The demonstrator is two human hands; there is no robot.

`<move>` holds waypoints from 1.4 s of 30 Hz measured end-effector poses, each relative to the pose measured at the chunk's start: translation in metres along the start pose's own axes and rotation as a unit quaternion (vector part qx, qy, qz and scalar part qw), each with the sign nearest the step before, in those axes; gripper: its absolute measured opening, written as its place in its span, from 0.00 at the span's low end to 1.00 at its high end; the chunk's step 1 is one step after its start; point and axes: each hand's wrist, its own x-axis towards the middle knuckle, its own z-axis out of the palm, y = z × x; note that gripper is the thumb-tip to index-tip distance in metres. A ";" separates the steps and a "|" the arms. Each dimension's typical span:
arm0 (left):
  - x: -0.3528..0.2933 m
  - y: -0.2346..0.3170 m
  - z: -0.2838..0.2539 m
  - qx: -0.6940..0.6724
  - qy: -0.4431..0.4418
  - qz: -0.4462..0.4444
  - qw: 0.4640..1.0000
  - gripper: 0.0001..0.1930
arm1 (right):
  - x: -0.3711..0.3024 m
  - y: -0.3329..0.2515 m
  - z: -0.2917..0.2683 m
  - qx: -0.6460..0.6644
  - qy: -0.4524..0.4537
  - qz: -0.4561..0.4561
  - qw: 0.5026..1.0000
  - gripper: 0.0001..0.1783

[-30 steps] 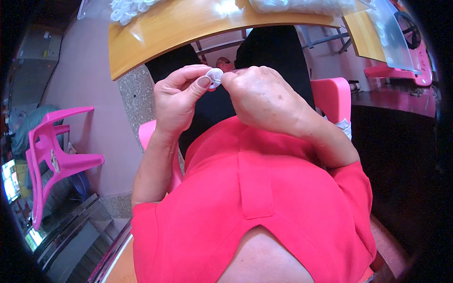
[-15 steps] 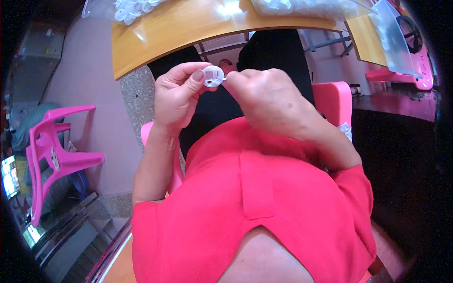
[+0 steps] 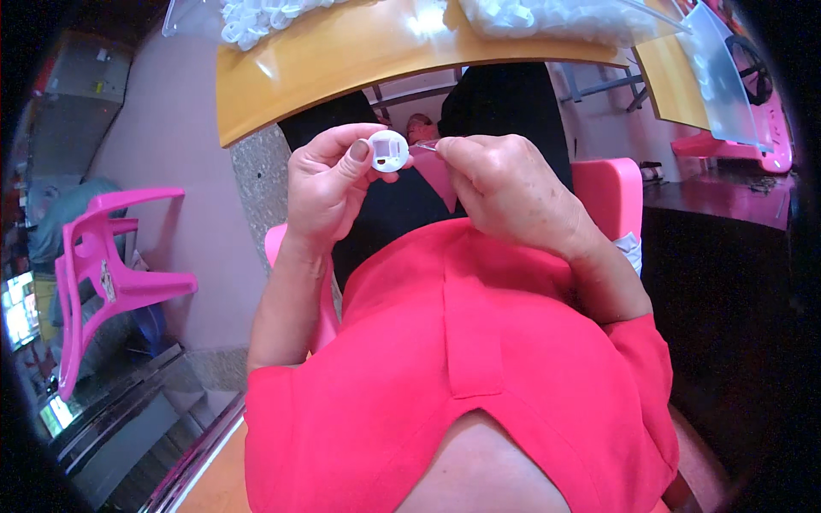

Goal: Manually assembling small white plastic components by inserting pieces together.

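Pinched between the thumb and fingers of my left hand (image 3: 321, 192) is a small round white plastic piece (image 3: 390, 152). Its face is turned up and shows a squarish recess with a small dark spot below it. To its right, my right hand (image 3: 523, 190) is closed with its knuckles up. A thin, shiny, pointed tool (image 3: 427, 146) sticks out from its fingertips toward the disc, with a small gap between them. The rest of that tool is hidden in the fingers, so its kind is unclear. Both hands are raised above my lap.
Ahead is a wooden table (image 3: 342, 68) with a heap of white plastic parts (image 3: 261, 19) at left and a clear bin (image 3: 556, 24) of similar pieces at right. A pink plastic chair (image 3: 115, 274) lies to the left. A dark surface (image 3: 718, 256) is at right.
My right hand has drawn back to the right from the white disc, and the thin tool between them now shows. My left hand keeps its pinch. The whole view has shifted slightly.
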 end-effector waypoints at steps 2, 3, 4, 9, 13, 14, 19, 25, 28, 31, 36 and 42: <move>0.003 0.002 -0.001 0.087 0.031 0.032 0.995 0.15 | -0.001 0.006 -0.005 0.000 0.011 -0.011 1.000 0.06; 0.006 0.007 -0.003 0.136 0.035 0.064 0.988 0.14 | -0.001 0.010 -0.007 0.001 0.017 -0.021 1.000 0.06; 0.008 0.018 -0.004 0.186 0.060 0.100 0.976 0.13 | -0.001 0.013 -0.008 -0.015 -0.009 -0.014 1.000 0.05; 0.084 0.139 0.007 0.366 0.189 0.341 0.845 0.12 | -0.011 0.040 -0.024 -0.048 -0.061 0.027 0.997 0.02; 0.165 0.229 -0.019 0.415 0.187 0.305 0.837 0.12 | -0.016 0.044 -0.023 -0.031 -0.054 0.038 0.997 0.03; 0.196 0.229 -0.033 0.466 0.162 0.214 0.843 0.15 | -0.020 0.050 -0.021 -0.029 -0.056 0.054 0.997 0.03; 0.239 0.162 0.042 0.594 0.013 0.232 0.770 0.21 | -0.021 0.054 -0.020 -0.029 -0.124 0.081 0.989 0.05; 0.271 0.070 0.139 0.717 -0.315 0.120 0.610 0.10 | -0.023 0.062 -0.008 -0.009 -0.113 0.066 0.991 0.06; 0.286 0.047 0.141 0.800 -0.347 0.086 0.481 0.09 | -0.022 0.060 -0.007 -0.003 -0.133 0.079 0.988 0.06; 0.285 0.036 0.149 0.807 -0.339 0.066 0.480 0.08 | -0.023 0.065 -0.007 -0.010 -0.140 0.079 0.987 0.06; 0.286 0.032 0.145 0.802 -0.313 0.070 0.504 0.08 | -0.019 0.062 -0.011 0.002 -0.142 0.066 0.988 0.06; 0.263 0.075 0.151 0.650 -0.161 0.226 0.707 0.09 | -0.020 0.067 -0.018 0.013 -0.101 0.088 0.991 0.07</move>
